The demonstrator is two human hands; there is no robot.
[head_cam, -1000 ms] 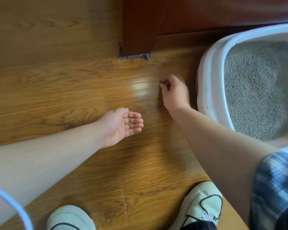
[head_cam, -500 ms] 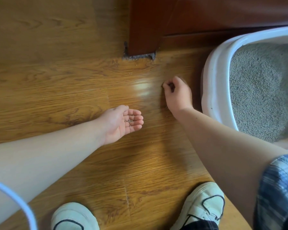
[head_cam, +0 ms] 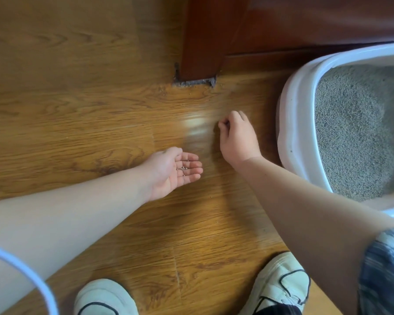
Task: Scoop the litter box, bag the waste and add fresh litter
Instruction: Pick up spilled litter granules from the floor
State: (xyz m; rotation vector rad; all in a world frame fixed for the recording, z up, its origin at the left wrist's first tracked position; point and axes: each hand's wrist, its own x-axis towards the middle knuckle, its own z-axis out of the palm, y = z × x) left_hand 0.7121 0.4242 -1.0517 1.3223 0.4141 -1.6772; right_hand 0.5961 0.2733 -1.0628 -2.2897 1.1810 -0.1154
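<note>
Head camera, looking down at a wooden floor where a person crouches, pale shoes at the bottom edge.

The white litter box sits at the right on the floor, filled with grey litter. No scoop or bag is in view.

The left hand lies palm up just above the floor, fingers straight and together. It cradles a few small round granules on the fingers.

The right hand is knuckles up, just beside the box's outer wall. Its fingers are curled, and thumb and forefinger are drawn together at the floor. Whether a grain is caught in that pinch cannot be told.

A dark wooden furniture leg stands beyond the hands, with tiny specks scattered near its foot.

The step appears to be gathering spilled litter by hand.

Risks, as a judgement:
- The granules rest loose on a flat palm, so any tilt or jolt of the left hand would likely scatter them again.
- Round grains on glossy boards may roll away from a pinch, perhaps under the furniture.
- The right forearm passes near the box rim and could knock it.
</note>
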